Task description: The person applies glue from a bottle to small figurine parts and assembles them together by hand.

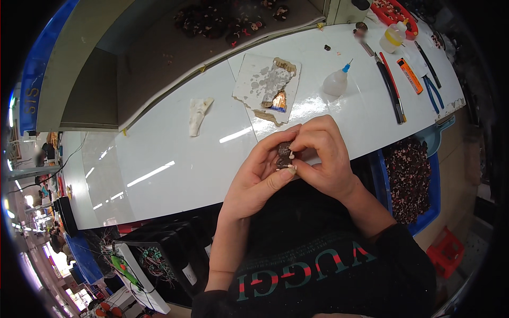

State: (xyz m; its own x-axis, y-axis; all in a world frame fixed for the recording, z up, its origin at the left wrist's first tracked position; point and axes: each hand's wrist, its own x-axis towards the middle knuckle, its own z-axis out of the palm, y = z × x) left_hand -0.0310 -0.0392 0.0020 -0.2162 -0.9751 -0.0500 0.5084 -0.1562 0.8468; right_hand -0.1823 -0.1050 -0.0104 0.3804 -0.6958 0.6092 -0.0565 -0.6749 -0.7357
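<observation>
My left hand [252,185] holds a small dark brown figurine [284,150] with pale pink bits, between its thumb and fingers just past the near edge of the white table. The fingers of my right hand [327,151] are pinched at the figurine's right side, against a tiny pale piece [291,156]. My fingertips partly cover the figurine, so its full shape is hidden. Beyond my hands stands a clear squeeze bottle [335,85] with a blue needle tip. A torn, stained board [248,79] lies to its left.
A crumpled white cloth [199,117] lies left of the board. To the right are a black-handled tool [389,87], an orange box [410,76], blue-handled pliers [433,95] and a yellowish bottle [392,38]. A blue bin [434,213] of brown pieces sits below the table's right side.
</observation>
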